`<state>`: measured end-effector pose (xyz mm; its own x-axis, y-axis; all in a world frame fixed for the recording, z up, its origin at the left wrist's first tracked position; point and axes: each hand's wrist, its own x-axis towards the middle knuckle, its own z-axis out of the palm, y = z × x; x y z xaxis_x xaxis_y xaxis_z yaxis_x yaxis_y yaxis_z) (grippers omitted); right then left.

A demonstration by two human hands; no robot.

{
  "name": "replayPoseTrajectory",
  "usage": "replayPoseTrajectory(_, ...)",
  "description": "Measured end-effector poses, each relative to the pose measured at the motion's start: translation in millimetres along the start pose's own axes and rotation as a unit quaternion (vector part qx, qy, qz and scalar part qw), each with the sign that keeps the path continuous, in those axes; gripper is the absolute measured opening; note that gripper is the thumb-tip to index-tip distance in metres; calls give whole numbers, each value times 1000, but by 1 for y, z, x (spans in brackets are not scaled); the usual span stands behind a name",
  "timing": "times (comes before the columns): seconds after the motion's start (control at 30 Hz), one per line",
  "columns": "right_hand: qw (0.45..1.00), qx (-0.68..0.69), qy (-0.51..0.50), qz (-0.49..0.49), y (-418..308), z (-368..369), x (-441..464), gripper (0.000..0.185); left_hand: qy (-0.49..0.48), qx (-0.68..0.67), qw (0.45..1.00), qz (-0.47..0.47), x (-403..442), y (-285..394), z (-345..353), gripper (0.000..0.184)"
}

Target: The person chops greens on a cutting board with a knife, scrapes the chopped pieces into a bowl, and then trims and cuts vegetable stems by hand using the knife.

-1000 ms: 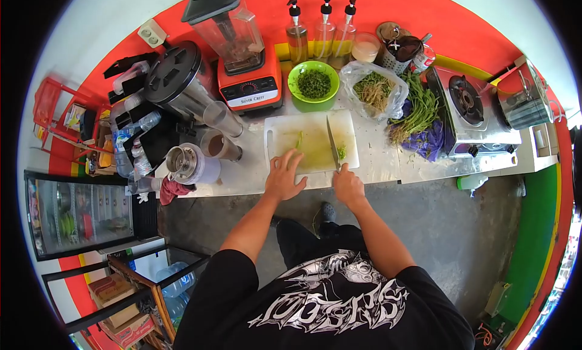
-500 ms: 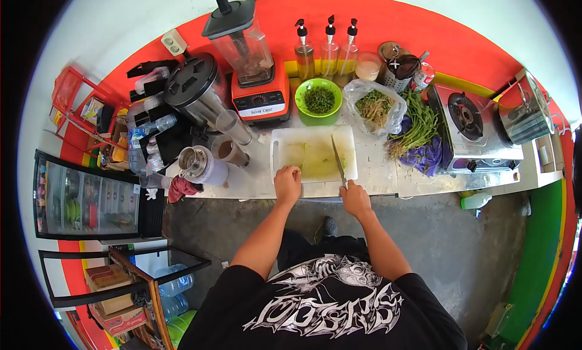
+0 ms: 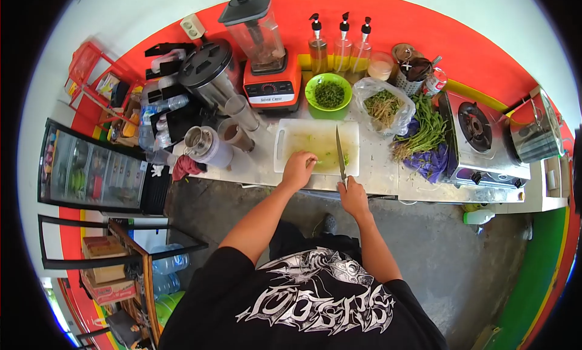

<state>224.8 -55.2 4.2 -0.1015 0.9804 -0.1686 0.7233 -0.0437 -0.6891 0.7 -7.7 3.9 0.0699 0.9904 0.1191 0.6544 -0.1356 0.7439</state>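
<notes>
My right hand (image 3: 353,198) is closed round the handle of a knife (image 3: 340,150), whose blade points away over the right part of the white cutting board (image 3: 285,131). A few chopped green bits (image 3: 346,159) lie beside the blade. Over the board's lower left edge is my left hand (image 3: 299,170), its fingers curled together; what they hold, if anything, is too small to tell. Behind the board stands a green bowl (image 3: 328,110) of chopped greens (image 3: 328,94). To its right are a plastic bag (image 3: 383,106) with stems and roots and a bunch of leafy greens (image 3: 428,127).
A red blender (image 3: 272,86), tall cups (image 3: 236,135) and a metal-topped jug (image 3: 208,147) stand left of the board. Pump bottles (image 3: 342,50) line the back wall. At the right are a gas stove (image 3: 476,128) and a steel pot (image 3: 536,134).
My left hand has gone from spread fingers to curled ones and has moved to the board's lower left edge. The knife stays in my right hand, and the view has shifted.
</notes>
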Motion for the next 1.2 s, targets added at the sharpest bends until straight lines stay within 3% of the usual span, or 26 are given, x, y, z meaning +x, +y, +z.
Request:
replayPoseTrajectory(0.13, 1000, 4, -7, -10, 7, 1, -3, 35, 5, 11, 999, -46, 10, -23, 1, 31)
replayPoseTrajectory(0.2, 1000, 9, -7, -4, 7, -3, -7, 35, 96, -33, 989, -106, 21, -28, 4, 37)
replayPoseTrajectory(0.37, 999, 31, 21, 14, 11, -20, -21, 33, 76, 50, 989, -120, 60, -33, 7, 41)
replayPoseTrajectory(0.5, 998, 20, 47, 21, 21, -27, -26, 34, 84, 99, 990, -48, 73, -30, 14, 52)
replayPoseTrajectory(0.6, 998, 22, 45, 32, 21, -31, -30, 34, 61, 130, 987, -75, 73, -28, 16, 48)
replayPoseTrajectory(0.63, 998, 11, 50, 27, 24, -27, -31, 34, 79, 138, 984, -84, 70, -22, 18, 36)
replayPoseTrajectory(0.83, 1000, 8, 24, 15, 32, -27, -44, 35, 127, 101, 981, -107, 57, -16, 32, 11)
replayPoseTrajectory(0.97, 999, 8, 26, 25, 32, -29, -45, 35, 154, 47, 983, -88, 35, -10, 44, 8)
replayPoseTrajectory(1.03, 999, 17, 12, 24, 32, -29, -42, 35, 150, -48, 982, -106, 20, 1, 45, 12)
replayPoseTrajectory(1.2, 1000, 17, -3, -8, 29, -15, -29, 34, 122, -130, 980, -93, -10, 9, 47, 19)
